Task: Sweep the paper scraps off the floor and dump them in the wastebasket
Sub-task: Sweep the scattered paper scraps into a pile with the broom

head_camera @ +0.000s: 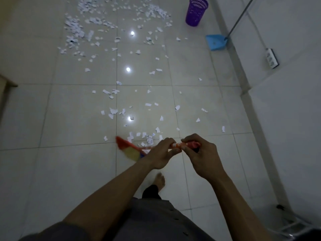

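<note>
You are holding the broom (129,149) with both hands. Your left hand (161,153) is curling its fingers around the handle lower down, and your right hand (201,153) is wrapping around the top end of it. The bristle head is looking blurred, low and to the left of your hands, just beside the nearest paper scraps (113,110). The scraps are lying all over the tiled floor (78,171) in front of you, thin near you and thick at the far end. That thick part is lying left of the purple wastebasket (196,12), which is standing upright near the wall (286,110).

I think the main risk is that a fast stroke is throwing the light pieces sideways instead of gathering them, so short, low strokes are looking safer. Some pieces are lying near the right wall, and pushing them there could trap them along its bottom edge or under the blue dustpan (216,42). The dustpan's long handle is leaning on the wall and could fall if the broom is hitting it. The power strip (271,58) is sitting on that side too. Your bare foot (159,180) is standing just behind the broom, so it could be stepping on gathered scraps.

Open room is lying in the middle and to the left, as far as the wooden furniture (7,84) at the left edge.
</note>
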